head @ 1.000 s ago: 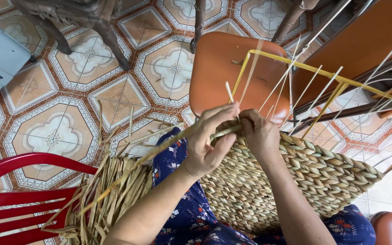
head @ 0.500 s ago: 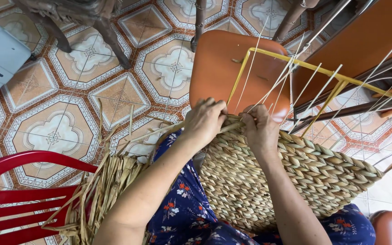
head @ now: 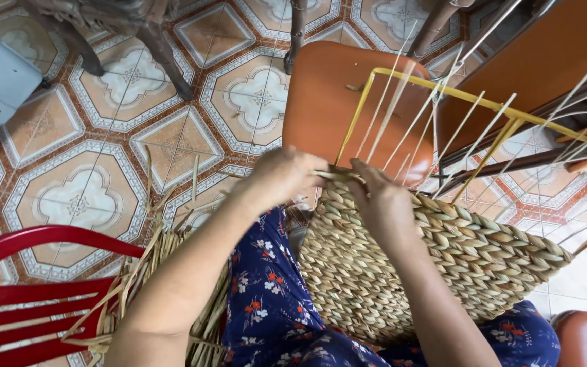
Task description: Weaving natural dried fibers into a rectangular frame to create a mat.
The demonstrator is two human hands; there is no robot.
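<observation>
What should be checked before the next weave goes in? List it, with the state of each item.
1. Left hand on the top edge of the woven panel: ok, it grips there.
2. Right hand on the same edge: ok, it presses beside the left.
3. Pale upright strands free above the weave: ok, they fan out against the yellow wire frame.
4. Working strand held between the fingers: cannot tell, the hands cover it.
5. Spare straw within reach: ok, a loose bundle of straw lies by the left arm, next to the red chair.
6. Panel steady on the lap: ok, it rests there.
</observation>
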